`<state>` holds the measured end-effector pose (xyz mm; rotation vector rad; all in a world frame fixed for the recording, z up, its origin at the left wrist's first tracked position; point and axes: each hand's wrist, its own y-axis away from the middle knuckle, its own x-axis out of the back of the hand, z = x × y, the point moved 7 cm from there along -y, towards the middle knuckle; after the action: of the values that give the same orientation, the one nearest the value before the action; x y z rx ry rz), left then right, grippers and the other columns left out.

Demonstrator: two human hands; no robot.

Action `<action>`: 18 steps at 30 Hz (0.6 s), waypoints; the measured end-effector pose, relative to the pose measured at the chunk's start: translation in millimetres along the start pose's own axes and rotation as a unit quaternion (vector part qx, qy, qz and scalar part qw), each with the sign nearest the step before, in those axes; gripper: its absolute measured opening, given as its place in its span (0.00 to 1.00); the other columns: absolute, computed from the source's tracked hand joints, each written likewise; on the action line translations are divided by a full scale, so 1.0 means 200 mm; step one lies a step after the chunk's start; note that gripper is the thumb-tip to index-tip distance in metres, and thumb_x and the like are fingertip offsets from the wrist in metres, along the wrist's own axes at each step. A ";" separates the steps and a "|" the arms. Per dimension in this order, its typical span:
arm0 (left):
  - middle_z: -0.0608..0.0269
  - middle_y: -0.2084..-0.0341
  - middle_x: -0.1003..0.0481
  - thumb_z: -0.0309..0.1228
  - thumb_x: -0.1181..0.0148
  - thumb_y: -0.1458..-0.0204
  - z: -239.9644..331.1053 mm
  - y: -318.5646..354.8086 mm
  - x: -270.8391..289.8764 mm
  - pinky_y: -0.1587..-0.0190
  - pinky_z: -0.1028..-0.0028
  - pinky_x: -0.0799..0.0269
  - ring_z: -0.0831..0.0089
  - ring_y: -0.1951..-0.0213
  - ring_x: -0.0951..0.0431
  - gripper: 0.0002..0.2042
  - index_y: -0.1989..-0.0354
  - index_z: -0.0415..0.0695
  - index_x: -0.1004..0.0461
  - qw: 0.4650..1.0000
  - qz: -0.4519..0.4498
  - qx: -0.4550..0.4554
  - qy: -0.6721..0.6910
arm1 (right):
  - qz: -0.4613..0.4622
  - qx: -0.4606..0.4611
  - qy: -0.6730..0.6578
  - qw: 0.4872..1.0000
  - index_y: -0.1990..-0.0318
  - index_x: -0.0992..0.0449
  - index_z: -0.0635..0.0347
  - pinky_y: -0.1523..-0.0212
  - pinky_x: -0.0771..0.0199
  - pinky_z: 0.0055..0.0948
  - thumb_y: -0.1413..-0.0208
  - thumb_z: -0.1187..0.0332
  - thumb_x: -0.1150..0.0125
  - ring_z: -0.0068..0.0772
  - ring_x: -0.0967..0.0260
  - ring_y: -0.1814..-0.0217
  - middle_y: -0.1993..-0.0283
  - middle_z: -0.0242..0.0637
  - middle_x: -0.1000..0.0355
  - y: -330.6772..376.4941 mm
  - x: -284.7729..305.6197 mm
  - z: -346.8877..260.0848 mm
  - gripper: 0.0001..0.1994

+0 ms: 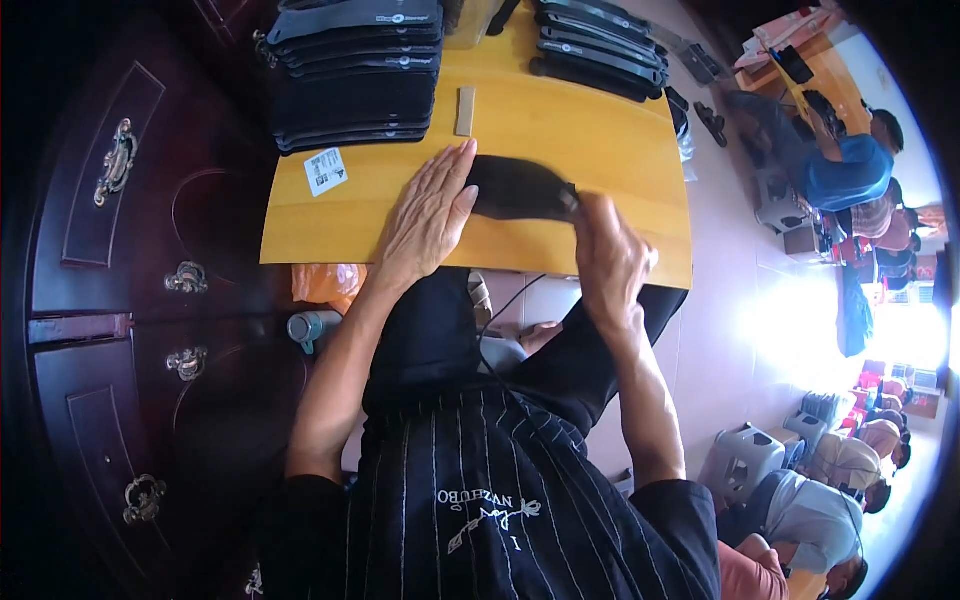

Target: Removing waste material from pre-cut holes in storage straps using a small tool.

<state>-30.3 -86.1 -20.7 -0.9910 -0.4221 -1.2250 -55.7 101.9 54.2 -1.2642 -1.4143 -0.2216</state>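
Observation:
A dark, flat strap-like piece lies across the yellow table and looks blurred. My left hand rests flat at its left end, fingers stretched out with the fingertips on the tabletop. At the other end, my right hand is closed in a pinch on the strap's edge, smeared by motion. A small pale spot shows at those fingertips; what it is I cannot make out. Just beyond my left fingertips lies a narrow tan strip. A white printed label lies left of my left hand.
Stacked dark straps stand at the table's far left, and another stack at the far right. A dark wooden cabinet borders the left. Under the table are an orange bag and a bluish cup. Several people sit off to the right.

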 end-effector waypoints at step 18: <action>0.71 0.83 0.33 0.36 0.57 0.35 0.03 0.00 0.14 0.91 0.86 0.47 0.88 0.90 0.38 0.12 0.66 0.42 0.34 0.816 0.193 0.275 0.470 | -0.093 -0.278 -0.288 0.912 0.66 0.29 0.62 0.70 0.36 0.18 0.46 0.68 0.36 0.16 0.37 0.73 0.75 0.29 0.31 -0.10 0.18 0.29 0.09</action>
<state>-20.2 -97.4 3.9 0.1001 0.2151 -0.9804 -96.3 157.5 74.5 -1.7512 -2.0788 -0.4276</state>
